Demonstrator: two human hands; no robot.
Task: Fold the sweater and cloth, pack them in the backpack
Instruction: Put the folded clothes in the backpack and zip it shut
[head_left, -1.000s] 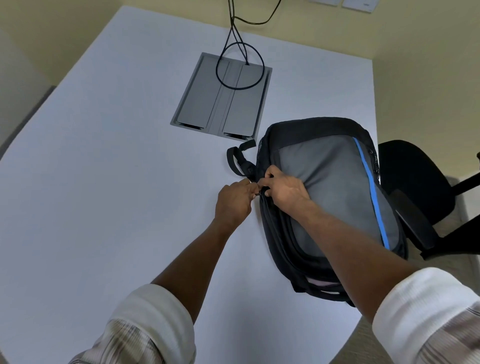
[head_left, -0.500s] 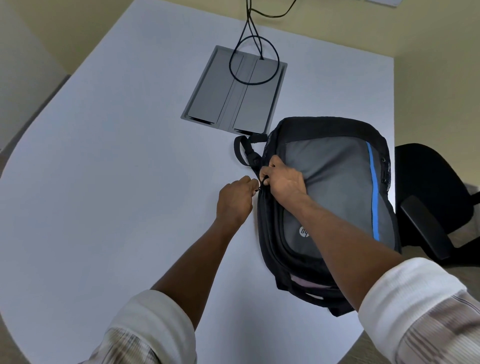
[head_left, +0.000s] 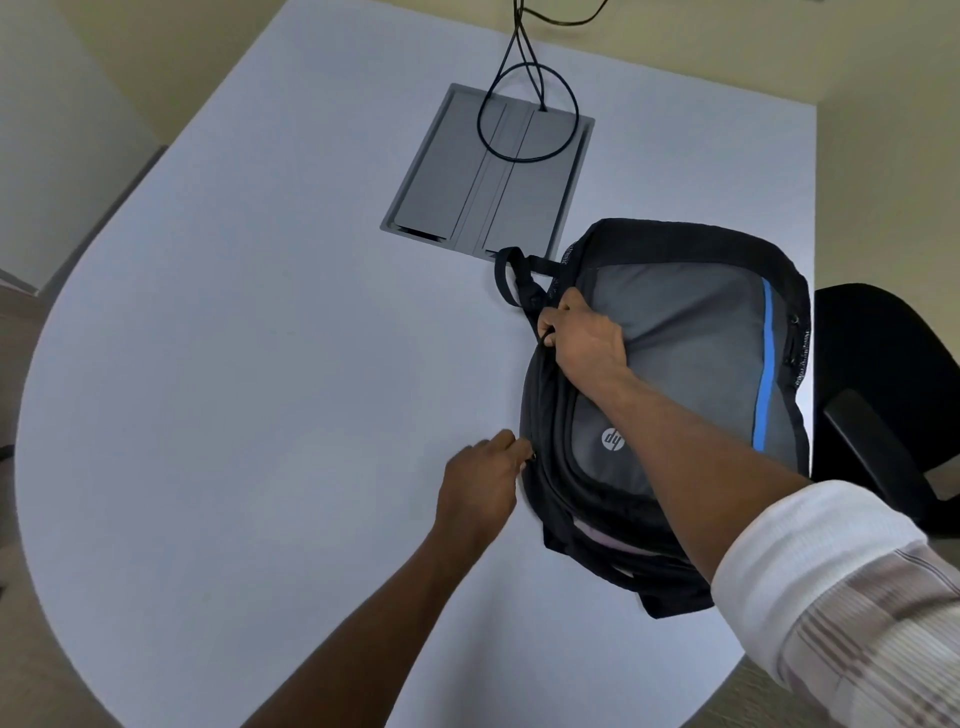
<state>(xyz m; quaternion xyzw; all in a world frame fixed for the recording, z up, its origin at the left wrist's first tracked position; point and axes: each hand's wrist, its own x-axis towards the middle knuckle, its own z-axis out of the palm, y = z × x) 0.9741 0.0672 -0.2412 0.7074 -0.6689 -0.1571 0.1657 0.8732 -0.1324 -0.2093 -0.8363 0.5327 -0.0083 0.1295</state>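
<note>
A black and grey backpack (head_left: 691, 332) with a blue stripe lies flat on the right side of the white table (head_left: 260, 389). My right hand (head_left: 582, 338) grips the bag's left edge near the top handle, fingers closed on the fabric. My left hand (head_left: 480, 488) pinches a small black zipper pull at the bag's left side, lower down. A strip of pale pink cloth (head_left: 602, 538) shows in the gap at the bag's near end. No sweater can be seen outside the bag.
A grey cable hatch (head_left: 467, 182) is set into the table beyond the bag, with a black cable (head_left: 519, 78) looping over it. A black office chair (head_left: 883, 395) stands just right of the table edge. Yellow walls close in behind.
My left hand has slid toward me along the bag's left side with the zipper pull, away from my right hand. The right hand stays gripping near the handle.
</note>
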